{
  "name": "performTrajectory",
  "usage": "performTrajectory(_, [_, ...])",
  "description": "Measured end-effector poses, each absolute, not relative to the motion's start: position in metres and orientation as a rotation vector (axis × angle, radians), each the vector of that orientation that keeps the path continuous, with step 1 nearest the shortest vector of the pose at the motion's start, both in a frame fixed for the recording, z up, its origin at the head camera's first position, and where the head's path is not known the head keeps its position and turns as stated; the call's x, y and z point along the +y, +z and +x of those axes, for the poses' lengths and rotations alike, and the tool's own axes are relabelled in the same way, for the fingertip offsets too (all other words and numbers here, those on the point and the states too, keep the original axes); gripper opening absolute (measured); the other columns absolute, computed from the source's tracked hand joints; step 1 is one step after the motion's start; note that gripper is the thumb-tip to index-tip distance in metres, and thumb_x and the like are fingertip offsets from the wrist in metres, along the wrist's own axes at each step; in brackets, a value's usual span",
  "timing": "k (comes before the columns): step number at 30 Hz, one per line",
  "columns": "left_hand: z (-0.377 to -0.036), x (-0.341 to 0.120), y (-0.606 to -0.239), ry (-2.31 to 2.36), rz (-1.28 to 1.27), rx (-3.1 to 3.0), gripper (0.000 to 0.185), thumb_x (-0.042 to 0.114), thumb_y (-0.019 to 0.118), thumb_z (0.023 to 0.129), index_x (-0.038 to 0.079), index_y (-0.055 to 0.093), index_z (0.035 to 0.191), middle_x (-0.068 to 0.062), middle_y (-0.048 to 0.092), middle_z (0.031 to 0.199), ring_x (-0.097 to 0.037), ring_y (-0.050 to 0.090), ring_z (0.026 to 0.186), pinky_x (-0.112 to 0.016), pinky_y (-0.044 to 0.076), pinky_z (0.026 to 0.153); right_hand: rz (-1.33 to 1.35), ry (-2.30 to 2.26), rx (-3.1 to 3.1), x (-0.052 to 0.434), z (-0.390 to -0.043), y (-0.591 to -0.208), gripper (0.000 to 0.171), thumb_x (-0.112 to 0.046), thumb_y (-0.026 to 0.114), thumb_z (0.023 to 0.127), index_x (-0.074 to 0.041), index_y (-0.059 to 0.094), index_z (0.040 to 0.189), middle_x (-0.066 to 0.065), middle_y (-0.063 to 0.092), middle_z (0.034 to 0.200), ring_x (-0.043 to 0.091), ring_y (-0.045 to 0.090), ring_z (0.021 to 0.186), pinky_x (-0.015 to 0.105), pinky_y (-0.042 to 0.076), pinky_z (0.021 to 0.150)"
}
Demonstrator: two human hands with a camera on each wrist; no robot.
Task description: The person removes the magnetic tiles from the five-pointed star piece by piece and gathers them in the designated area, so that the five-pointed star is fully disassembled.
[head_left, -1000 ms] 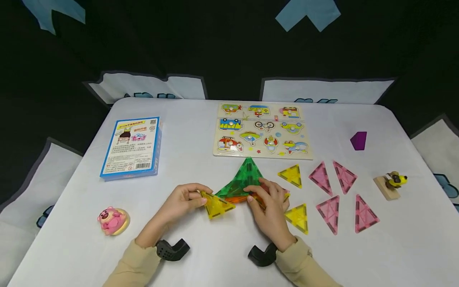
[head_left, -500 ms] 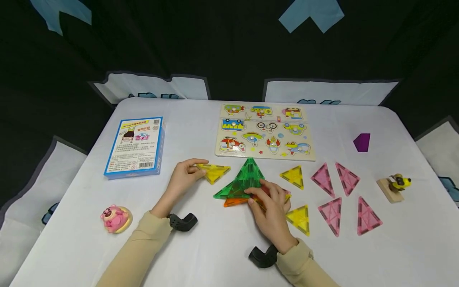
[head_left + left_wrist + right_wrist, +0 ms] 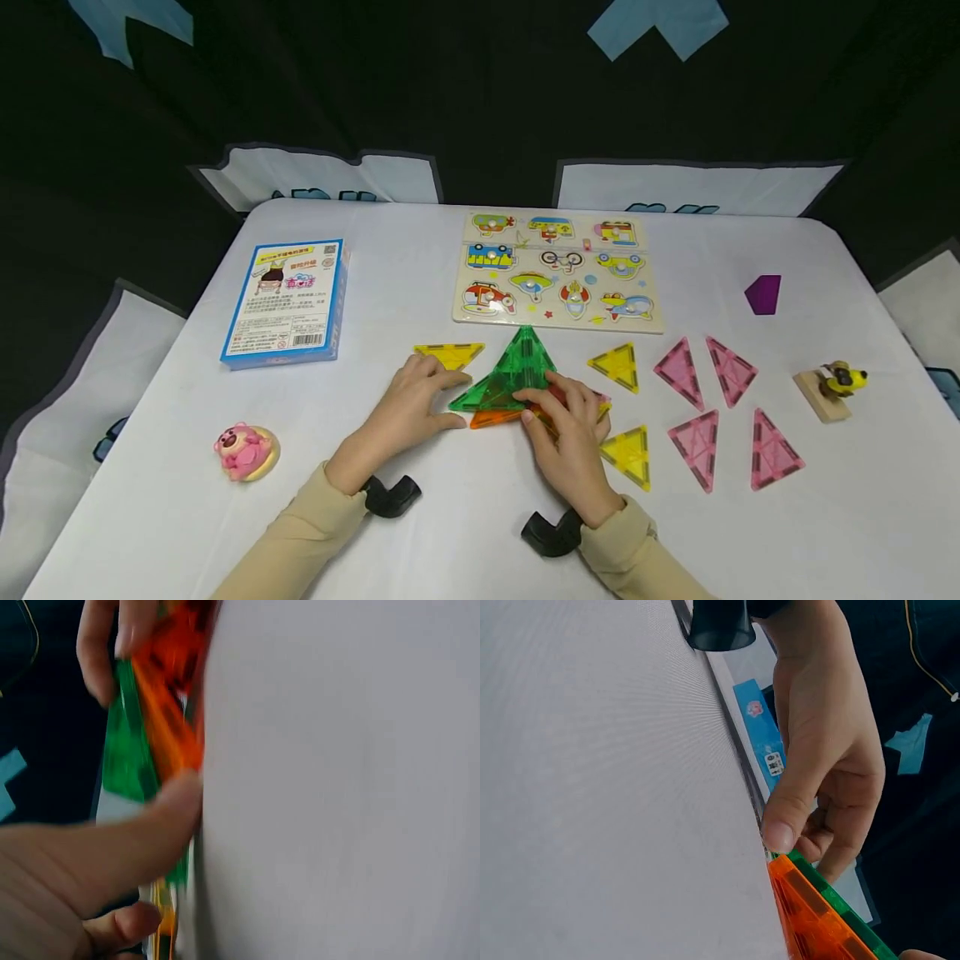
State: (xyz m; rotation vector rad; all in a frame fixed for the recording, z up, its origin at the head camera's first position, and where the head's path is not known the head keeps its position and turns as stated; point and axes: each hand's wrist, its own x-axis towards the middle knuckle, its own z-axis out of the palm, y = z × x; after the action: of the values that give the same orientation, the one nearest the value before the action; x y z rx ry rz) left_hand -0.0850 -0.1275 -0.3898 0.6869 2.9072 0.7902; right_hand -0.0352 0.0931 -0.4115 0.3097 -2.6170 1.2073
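Note:
Green triangular magnetic tiles (image 3: 517, 371) stand joined to an orange magnetic tile (image 3: 495, 418) in front of the puzzle board. My right hand (image 3: 566, 429) holds this structure at its right side, index finger on the green and thumb at the orange; its other fingers partly hide more orange and yellow pieces. At the left corner of the structure is my left hand (image 3: 408, 408), thumb and fingers spread apart around the tip. In the right wrist view its thumb (image 3: 781, 834) is right at the orange corner. A yellow triangle tile (image 3: 450, 355) lies just beyond the left hand.
Two yellow tiles (image 3: 626, 456) and several pink tiles (image 3: 693, 446) lie to the right. A wooden puzzle board (image 3: 558, 271) is behind; a blue-edged box (image 3: 285, 304) and pink bear figure (image 3: 246, 452) at left; a purple piece (image 3: 763, 295) and dog figure (image 3: 832, 387) far right.
My left hand carried a yellow tile away from the structure, laid it down to the far left and let go, then came back to the left corner. My right hand stayed put.

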Motion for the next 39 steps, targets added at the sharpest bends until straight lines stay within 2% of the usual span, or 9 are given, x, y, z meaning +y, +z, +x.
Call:
performTrajectory(4, [-0.079, -0.120, -0.391, 0.759, 0.710, 2.963, 0.031, 0.022, 0.076, 0.072, 0.010, 0.070, 0.099, 0.002, 0.052, 0.081, -0.016, 0.039, 0.079, -0.030, 0.033, 0.068, 0.308, 1.215, -2.621, 0.093, -0.036, -0.411, 0.020, -0.015, 0.062, 0.087, -0.024, 0.065, 0.104, 0.011, 0.040, 0.133, 0.029, 0.022, 0.122, 0.061, 0.001, 0.089])
performTrajectory(8, [-0.077, -0.119, -0.394, 0.962, 0.669, 2.910, 0.021, 0.015, 0.070, 0.079, 0.008, 0.069, 0.099, -0.001, 0.063, 0.089, -0.014, 0.049, 0.081, -0.031, 0.040, 0.071, 0.308, 1.236, -2.608, 0.094, -0.035, -0.411, 0.021, -0.015, 0.061, 0.087, -0.023, 0.065, 0.106, 0.011, 0.040, 0.133, 0.029, 0.022, 0.122, 0.060, 0.004, 0.087])
performTrajectory(11, [-0.076, -0.121, -0.396, 1.160, 0.616, 2.811, 0.017, 0.011, 0.065, 0.083, 0.008, 0.068, 0.099, -0.002, 0.065, 0.094, -0.012, 0.051, 0.077, -0.028, 0.043, 0.067, 0.297, 1.258, -2.597, 0.095, -0.035, -0.411, 0.022, -0.018, 0.063, 0.086, -0.022, 0.064, 0.107, 0.011, 0.040, 0.132, 0.028, 0.022, 0.122, 0.058, 0.008, 0.086])
performTrajectory(17, [-0.074, -0.123, -0.402, 1.401, 0.565, 2.667, 0.013, 0.007, 0.060, 0.086, 0.007, 0.068, 0.096, -0.003, 0.065, 0.091, -0.011, 0.047, 0.067, -0.024, 0.040, 0.058, 0.287, 1.262, -2.581, 0.095, -0.035, -0.412, 0.026, -0.022, 0.068, 0.082, -0.024, 0.065, 0.107, 0.008, 0.042, 0.130, 0.026, 0.024, 0.121, 0.056, 0.011, 0.084])
performTrajectory(25, [-0.077, -0.130, -0.406, 1.516, 0.569, 2.535, 0.012, 0.011, 0.057, 0.089, 0.006, 0.067, 0.093, -0.004, 0.066, 0.095, -0.012, 0.052, 0.075, -0.024, 0.042, 0.063, 0.286, 1.252, -2.568, 0.094, -0.035, -0.411, 0.023, -0.020, 0.066, 0.083, -0.023, 0.065, 0.106, 0.007, 0.046, 0.127, 0.026, 0.027, 0.120, 0.056, 0.012, 0.085])
performTrajectory(31, [-0.077, -0.136, -0.402, 1.506, 0.581, 2.548, 0.012, 0.012, 0.055, 0.089, 0.006, 0.065, 0.092, -0.002, 0.065, 0.092, -0.013, 0.056, 0.083, -0.028, 0.045, 0.072, 0.301, 1.261, -2.562, 0.092, -0.034, -0.409, 0.021, -0.017, 0.067, 0.083, -0.022, 0.066, 0.103, 0.008, 0.047, 0.125, 0.027, 0.028, 0.118, 0.057, 0.013, 0.086])
performTrajectory(39, [-0.067, -0.146, -0.397, 1.580, 0.513, 2.548, 0.011, 0.010, 0.055, 0.090, 0.007, 0.066, 0.092, -0.002, 0.065, 0.089, -0.015, 0.058, 0.081, -0.027, 0.046, 0.070, 0.327, 1.237, -2.551, 0.091, -0.034, -0.411, 0.017, -0.017, 0.067, 0.082, -0.020, 0.066, 0.099, 0.010, 0.050, 0.121, 0.029, 0.030, 0.116, 0.057, 0.013, 0.085])
